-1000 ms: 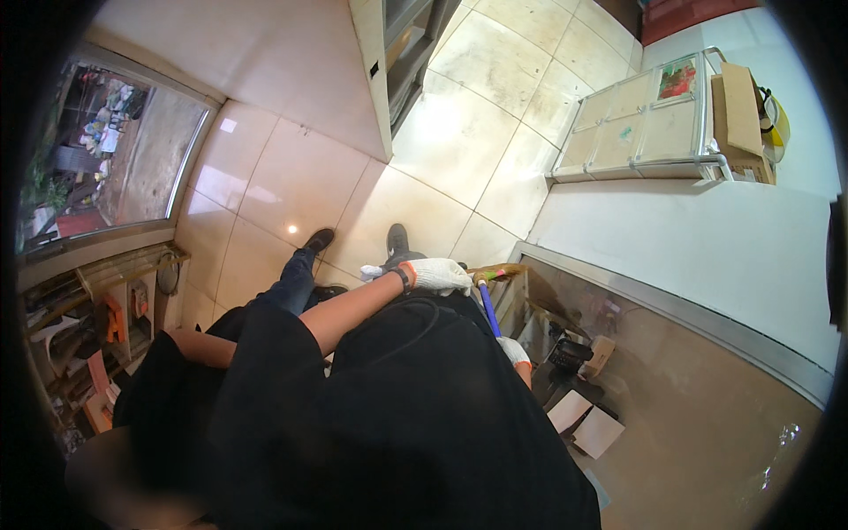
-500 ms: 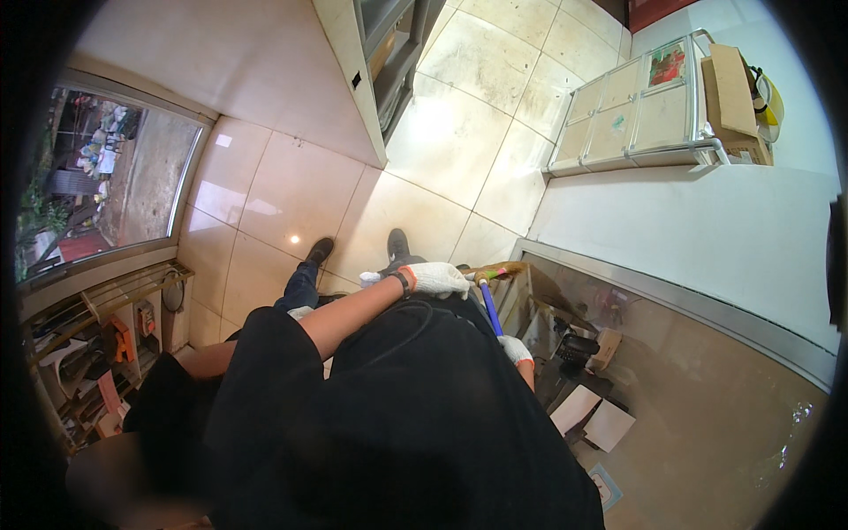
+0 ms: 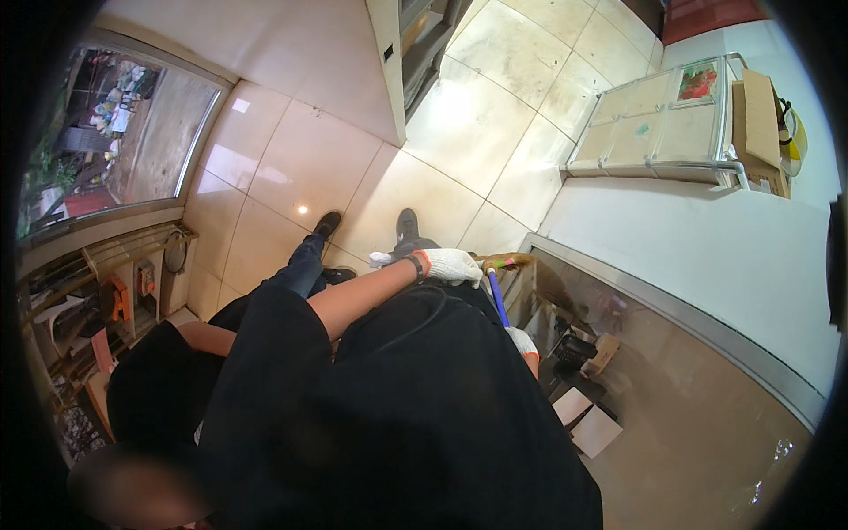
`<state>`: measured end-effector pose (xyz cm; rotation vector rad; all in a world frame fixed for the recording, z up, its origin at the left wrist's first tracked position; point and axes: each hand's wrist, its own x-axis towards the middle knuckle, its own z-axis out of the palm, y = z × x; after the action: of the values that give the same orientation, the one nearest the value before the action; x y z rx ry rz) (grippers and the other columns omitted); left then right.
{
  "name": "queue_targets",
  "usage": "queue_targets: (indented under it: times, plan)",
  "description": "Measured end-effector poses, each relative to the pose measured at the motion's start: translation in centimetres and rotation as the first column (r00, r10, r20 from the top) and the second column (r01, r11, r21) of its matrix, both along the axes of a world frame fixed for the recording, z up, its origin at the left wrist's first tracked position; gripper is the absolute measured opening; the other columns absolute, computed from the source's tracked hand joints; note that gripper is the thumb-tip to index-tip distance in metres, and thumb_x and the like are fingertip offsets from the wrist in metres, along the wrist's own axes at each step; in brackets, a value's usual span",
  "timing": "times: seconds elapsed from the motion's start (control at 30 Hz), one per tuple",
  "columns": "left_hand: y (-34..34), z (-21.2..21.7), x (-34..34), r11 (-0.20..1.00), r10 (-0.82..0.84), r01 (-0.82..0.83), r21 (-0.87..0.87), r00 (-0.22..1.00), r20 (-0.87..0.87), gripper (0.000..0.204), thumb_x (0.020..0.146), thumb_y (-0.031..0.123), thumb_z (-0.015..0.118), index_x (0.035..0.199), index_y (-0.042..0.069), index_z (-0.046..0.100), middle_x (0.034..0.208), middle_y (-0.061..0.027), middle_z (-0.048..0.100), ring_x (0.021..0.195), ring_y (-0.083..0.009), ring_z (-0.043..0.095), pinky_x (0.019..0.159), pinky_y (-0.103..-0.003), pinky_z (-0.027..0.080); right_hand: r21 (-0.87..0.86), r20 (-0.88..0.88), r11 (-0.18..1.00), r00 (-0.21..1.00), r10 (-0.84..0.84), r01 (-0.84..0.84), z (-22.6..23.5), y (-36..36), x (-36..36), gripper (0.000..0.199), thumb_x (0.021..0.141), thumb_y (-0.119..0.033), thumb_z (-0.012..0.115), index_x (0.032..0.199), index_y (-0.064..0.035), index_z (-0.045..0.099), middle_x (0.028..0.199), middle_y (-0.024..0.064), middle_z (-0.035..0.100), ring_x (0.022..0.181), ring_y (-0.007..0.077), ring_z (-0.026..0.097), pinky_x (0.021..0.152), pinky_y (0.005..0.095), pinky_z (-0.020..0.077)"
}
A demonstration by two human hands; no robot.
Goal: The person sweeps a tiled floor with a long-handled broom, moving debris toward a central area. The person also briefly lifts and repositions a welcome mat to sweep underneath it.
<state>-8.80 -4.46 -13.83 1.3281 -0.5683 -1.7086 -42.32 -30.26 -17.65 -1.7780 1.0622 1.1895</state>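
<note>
My left hand [image 3: 452,265], in a white knitted glove with an orange cuff, is in front of my body at the middle of the view. Its fingers look stretched out and hold nothing that I can see. Lower and to the right, my right hand [image 3: 523,341], gloved alike, closes round the blue handle [image 3: 498,299] of a broom. The broom's straw-coloured head [image 3: 521,260], with green and pink near it, is at the handle's far end, close to my left fingertips. Whether those fingertips touch it I cannot tell. A dark band circles my left wrist.
A person in black [image 3: 159,380] stands close at my left. A glass-topped counter [image 3: 707,362] is at my right, with a dark device [image 3: 574,351] and papers. Farther off are a white-framed panelled unit [image 3: 649,124], a cardboard box [image 3: 758,124], a grey shelf [image 3: 428,53] and a tiled floor.
My view has shifted, so most of the room sits farther right and lower in it. My right hand stays closed on the broom's handle. More of the other person's legs and shoes shows.
</note>
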Motion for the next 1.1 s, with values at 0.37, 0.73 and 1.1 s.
queue_targets:
  times: [0.37, 0.73, 1.1]
  plan:
    - [-0.1, -0.3, 1.0, 0.999, -0.045, 0.044, 0.010, 0.998, 0.034, 0.042, 0.103, 0.046, 0.056, 0.100, 0.011, 0.080, 0.067, -0.0015, 0.058, 0.060, -0.0145, 0.051, 0.059, -0.034, 0.041, 0.022, -0.008, 0.979, 0.980, 0.201, -0.201, 3.3, 0.9, 3.5, 0.052, 0.096, -0.043, 0.058, 0.123, -0.0013, 0.075, 0.121, 0.0227, 0.076, 0.119, 0.0332, 0.071, 0.101, 0.0425, 0.0501]
    - [6.1, -2.5, 4.2, 0.993, 0.083, -0.088, 0.078, 0.994, 0.067, 0.040, 0.106, 0.038, 0.053, 0.103, 0.010, 0.080, 0.073, -0.0055, 0.065, 0.066, -0.0149, 0.059, 0.066, -0.034, 0.048, 0.006, 0.043, 0.967, 0.966, -0.255, 0.255, 3.8, 2.9, 6.9, 0.030, 0.095, -0.027, 0.067, 0.097, 0.0018, 0.075, 0.075, 0.0077, 0.068, 0.066, 0.0186, 0.063, 0.065, 0.0347, 0.0481]
    - [18.8, -5.5, 8.4, 0.714, 0.418, -0.485, 0.505, 0.874, 0.248, 0.037, 0.099, 0.038, 0.054, 0.104, 0.007, 0.074, 0.073, -0.0096, 0.069, 0.059, -0.0195, 0.064, 0.059, -0.039, 0.051, -0.027, -0.086, 0.977, 0.973, -0.214, 0.212, -3.4, -4.3, 8.5, 0.018, 0.096, -0.021, 0.066, 0.084, -0.0079, 0.068, 0.069, 0.0061, 0.063, 0.057, 0.0175, 0.058, 0.055, 0.0355, 0.0478]
